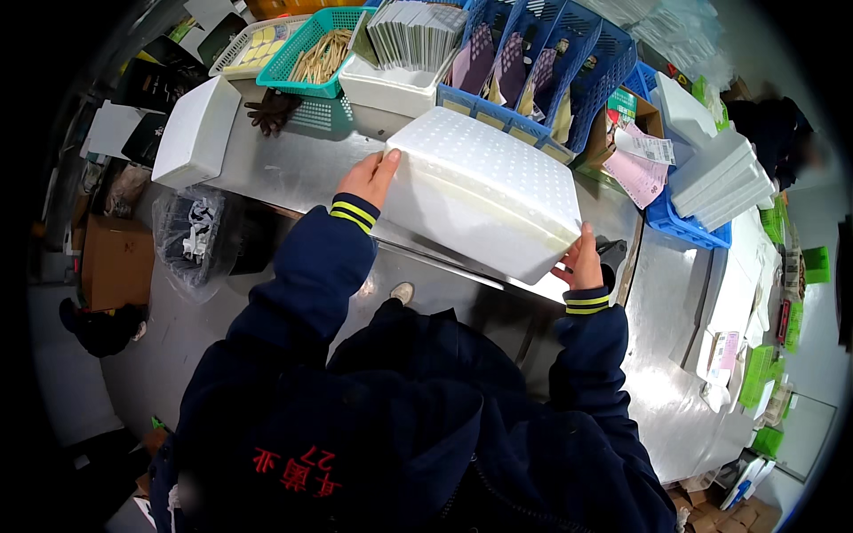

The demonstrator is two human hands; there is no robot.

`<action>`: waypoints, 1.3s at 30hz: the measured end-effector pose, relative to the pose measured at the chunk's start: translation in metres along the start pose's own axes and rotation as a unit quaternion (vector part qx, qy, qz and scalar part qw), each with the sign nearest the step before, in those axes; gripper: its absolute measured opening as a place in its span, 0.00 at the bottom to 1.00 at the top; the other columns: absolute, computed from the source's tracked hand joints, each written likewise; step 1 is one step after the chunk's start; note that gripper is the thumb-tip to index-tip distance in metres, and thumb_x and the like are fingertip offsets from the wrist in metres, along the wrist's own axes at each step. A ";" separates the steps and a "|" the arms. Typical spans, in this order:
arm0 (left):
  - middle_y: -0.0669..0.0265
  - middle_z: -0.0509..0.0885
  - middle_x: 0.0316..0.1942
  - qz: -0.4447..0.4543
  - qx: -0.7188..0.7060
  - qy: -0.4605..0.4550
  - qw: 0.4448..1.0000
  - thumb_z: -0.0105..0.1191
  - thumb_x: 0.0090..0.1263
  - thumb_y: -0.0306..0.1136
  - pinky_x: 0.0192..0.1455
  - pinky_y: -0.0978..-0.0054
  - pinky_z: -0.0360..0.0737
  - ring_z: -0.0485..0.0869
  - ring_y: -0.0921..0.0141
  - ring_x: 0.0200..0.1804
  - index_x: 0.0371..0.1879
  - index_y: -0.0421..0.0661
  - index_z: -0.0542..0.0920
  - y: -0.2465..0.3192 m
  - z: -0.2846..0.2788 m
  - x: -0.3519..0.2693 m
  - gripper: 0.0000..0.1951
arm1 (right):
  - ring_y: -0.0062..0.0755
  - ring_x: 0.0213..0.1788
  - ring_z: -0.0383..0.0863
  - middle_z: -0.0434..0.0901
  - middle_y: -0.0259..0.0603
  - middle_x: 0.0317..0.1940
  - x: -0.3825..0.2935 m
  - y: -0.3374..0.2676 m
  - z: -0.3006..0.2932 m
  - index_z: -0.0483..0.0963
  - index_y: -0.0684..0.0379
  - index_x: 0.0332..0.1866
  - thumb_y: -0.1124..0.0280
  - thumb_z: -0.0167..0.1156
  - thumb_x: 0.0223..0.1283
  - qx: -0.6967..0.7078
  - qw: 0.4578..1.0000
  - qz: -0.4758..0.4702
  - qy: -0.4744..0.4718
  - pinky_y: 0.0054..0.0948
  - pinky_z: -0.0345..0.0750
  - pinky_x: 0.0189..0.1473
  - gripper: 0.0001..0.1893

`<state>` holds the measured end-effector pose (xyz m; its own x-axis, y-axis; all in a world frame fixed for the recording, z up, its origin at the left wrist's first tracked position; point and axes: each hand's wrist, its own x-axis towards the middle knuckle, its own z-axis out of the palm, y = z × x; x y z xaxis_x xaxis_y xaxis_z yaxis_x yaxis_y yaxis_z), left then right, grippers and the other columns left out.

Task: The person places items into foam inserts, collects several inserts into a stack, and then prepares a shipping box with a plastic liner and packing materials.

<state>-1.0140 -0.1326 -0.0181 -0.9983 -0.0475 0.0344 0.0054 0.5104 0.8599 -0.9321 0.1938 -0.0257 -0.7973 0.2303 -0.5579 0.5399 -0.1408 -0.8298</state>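
A long white foam box (480, 193) with a dimpled lid is held between my two hands, over the front edge of the steel table (273, 166). My left hand (372, 176) grips its left end, thumb along the upper edge. At the opposite end my right hand (582, 261) clasps the lower right corner, its fingers partly hidden behind the box. A pale yellowish band, perhaps tape, runs along the seam under the lid. Whether the box's underside touches the table cannot be seen.
Behind the box stand a blue divided rack (533, 66), a foam box of upright cards (393, 93) and a green basket of thin sticks (316, 56). Another white foam box (196, 133) sits left, above a lined bin (193, 233). Foam slabs (723, 180) lie right.
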 end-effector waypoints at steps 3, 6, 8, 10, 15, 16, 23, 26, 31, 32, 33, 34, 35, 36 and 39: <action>0.56 0.79 0.28 0.001 0.008 0.000 1.000 0.42 0.63 0.53 0.40 0.71 0.71 0.77 0.61 0.34 0.39 0.38 0.75 0.000 -0.001 -0.002 0.26 | 0.31 0.42 0.72 0.73 0.40 0.44 0.000 0.004 0.001 0.63 0.60 0.53 0.38 0.39 0.53 -0.001 1.000 0.011 0.003 0.34 0.70 0.43 0.35; 0.55 0.79 0.27 0.005 -0.006 0.017 1.000 0.44 0.62 0.53 0.37 0.72 0.72 0.77 0.63 0.32 0.38 0.37 0.75 -0.002 -0.001 -0.007 0.26 | 0.28 0.44 0.72 0.74 0.34 0.45 -0.001 0.010 0.004 0.63 0.55 0.56 0.38 0.38 0.53 -0.001 1.000 0.025 0.014 0.34 0.67 0.45 0.34; 0.57 0.78 0.25 -0.004 -0.007 0.017 1.000 0.45 0.61 0.53 0.35 0.72 0.71 0.76 0.63 0.30 0.38 0.37 0.75 -0.010 0.001 -0.009 0.26 | 0.29 0.43 0.73 0.74 0.36 0.45 -0.003 0.014 0.008 0.63 0.56 0.56 0.40 0.39 0.54 0.013 1.000 0.008 0.016 0.34 0.68 0.45 0.33; 0.60 0.75 0.21 -0.006 -0.033 0.000 0.999 0.49 0.59 0.51 0.31 0.73 0.70 0.73 0.66 0.25 0.36 0.37 0.75 -0.003 0.002 -0.013 0.24 | 0.29 0.36 0.74 0.74 0.41 0.38 0.000 0.023 0.003 0.66 0.64 0.51 0.43 0.44 0.54 0.055 0.998 -0.025 0.033 0.28 0.71 0.38 0.32; 0.60 0.78 0.29 -0.009 -0.087 -0.078 0.993 0.57 0.57 0.43 0.36 0.76 0.73 0.76 0.71 0.30 0.40 0.35 0.71 -0.040 0.017 -0.071 0.23 | 0.21 0.35 0.71 0.75 0.38 0.31 0.048 0.073 -0.018 0.74 0.66 0.40 0.52 0.48 0.57 0.073 0.989 -0.086 0.096 0.20 0.68 0.37 0.24; 0.59 0.78 0.31 -0.039 -0.133 -0.090 0.986 0.57 0.57 0.42 0.38 0.76 0.73 0.76 0.72 0.32 0.42 0.34 0.70 -0.038 0.026 -0.087 0.23 | 0.26 0.43 0.71 0.75 0.42 0.39 0.051 0.069 -0.008 0.72 0.70 0.44 0.55 0.47 0.58 0.070 0.984 -0.127 0.104 0.21 0.67 0.46 0.24; 0.57 0.75 0.15 0.043 0.217 -0.385 0.896 0.55 0.57 0.38 0.24 0.68 0.70 0.75 0.60 0.21 0.19 0.41 0.77 0.024 0.048 -0.075 0.12 | 0.33 0.46 0.74 0.77 0.48 0.40 0.122 0.052 -0.028 0.72 0.66 0.46 0.48 0.47 0.57 0.011 0.973 -0.189 0.136 0.24 0.66 0.50 0.27; 0.57 0.78 0.23 0.302 0.209 -0.260 0.893 0.51 0.58 0.31 0.29 0.67 0.71 0.75 0.59 0.27 0.23 0.40 0.76 0.071 0.092 -0.041 0.07 | 0.32 0.44 0.74 0.77 0.44 0.39 0.126 0.062 -0.020 0.71 0.66 0.45 0.53 0.46 0.59 0.062 0.939 -0.265 0.210 0.24 0.67 0.49 0.24; 0.51 0.71 0.48 0.503 0.157 -0.247 0.813 0.48 0.57 0.24 0.57 0.64 0.63 0.66 0.54 0.53 0.46 0.39 0.70 0.090 0.200 0.002 0.15 | 0.21 0.32 0.75 0.76 0.37 0.28 0.078 0.107 0.010 0.72 0.66 0.38 0.68 0.48 0.59 0.165 0.907 -0.244 0.302 0.20 0.71 0.37 0.11; 0.52 0.70 0.49 0.521 0.151 -0.258 0.799 0.48 0.58 0.25 0.57 0.62 0.63 0.66 0.53 0.54 0.46 0.39 0.70 0.073 0.209 0.004 0.16 | 0.20 0.29 0.74 0.75 0.37 0.27 0.063 0.118 0.023 0.71 0.66 0.37 0.71 0.49 0.58 0.169 0.922 -0.217 0.272 0.19 0.72 0.34 0.09; 0.53 0.70 0.49 0.529 0.199 -0.258 0.784 0.48 0.56 0.25 0.57 0.62 0.63 0.67 0.54 0.54 0.45 0.40 0.71 0.072 0.213 0.001 0.16 | 0.19 0.27 0.74 0.75 0.37 0.26 0.044 0.128 0.035 0.70 0.66 0.37 0.74 0.50 0.57 0.173 0.935 -0.190 0.246 0.18 0.72 0.32 0.07; 0.54 0.70 0.49 0.532 0.203 -0.251 0.783 0.49 0.56 0.25 0.56 0.62 0.64 0.67 0.55 0.54 0.44 0.40 0.72 0.072 0.219 -0.002 0.15 | 0.19 0.27 0.74 0.75 0.36 0.25 0.029 0.137 0.043 0.70 0.66 0.37 0.74 0.51 0.56 0.203 0.941 -0.168 0.214 0.18 0.72 0.32 0.07; 0.54 0.71 0.49 0.535 0.214 -0.242 0.781 0.49 0.55 0.24 0.56 0.62 0.64 0.68 0.55 0.54 0.44 0.41 0.73 0.074 0.219 -0.004 0.15 | 0.19 0.26 0.74 0.75 0.36 0.25 0.013 0.143 0.054 0.70 0.67 0.37 0.74 0.52 0.56 0.235 0.944 -0.148 0.178 0.18 0.72 0.31 0.07; 0.55 0.71 0.49 0.544 0.212 -0.227 0.779 0.50 0.54 0.24 0.55 0.62 0.65 0.69 0.56 0.53 0.43 0.41 0.74 0.073 0.219 -0.005 0.15 | 0.17 0.26 0.74 0.75 0.35 0.23 0.001 0.144 0.064 0.71 0.66 0.36 0.74 0.53 0.55 0.281 0.940 -0.130 0.143 0.18 0.71 0.30 0.06; 0.57 0.73 0.48 0.577 0.231 -0.205 0.756 0.47 0.51 0.19 0.54 0.64 0.65 0.70 0.58 0.52 0.44 0.44 0.75 0.073 0.222 -0.007 0.18 | 0.16 0.25 0.72 0.76 0.33 0.22 -0.026 0.125 0.067 0.71 0.65 0.35 0.74 0.54 0.55 0.314 0.942 -0.096 0.071 0.17 0.71 0.29 0.06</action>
<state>-1.0191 0.0959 -0.0691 -0.2784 0.8803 0.3843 0.9604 0.2584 0.1038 -0.8620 0.1058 -0.1157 -0.7956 0.4295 -0.4273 0.0889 -0.6148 -0.7837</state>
